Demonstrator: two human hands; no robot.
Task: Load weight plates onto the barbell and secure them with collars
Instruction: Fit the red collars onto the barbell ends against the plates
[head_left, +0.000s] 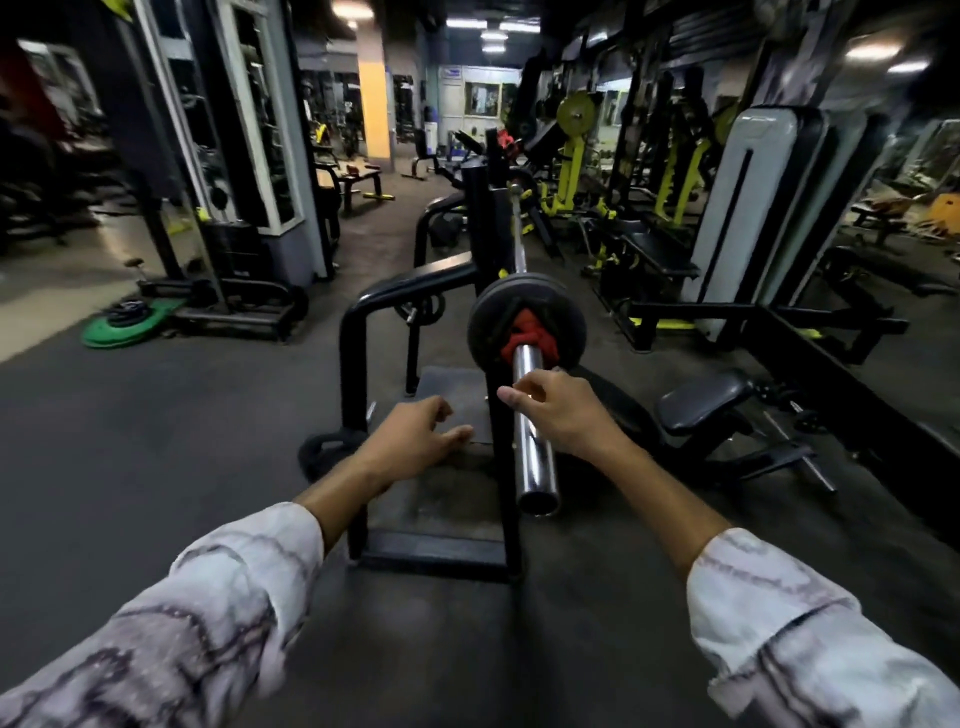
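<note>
- The barbell (535, 441) rests on a black rack (358, 364), its chrome sleeve end pointing toward the camera.
- Dark weight plates (488, 322) sit on the sleeve, a red collar (524, 338) pressed against them.
- The right hand (561, 410) hovers over the sleeve, its grip loosely spread and holding nothing.
- The left hand (415, 436), left of the bar, is likewise loose and empty.
</note>
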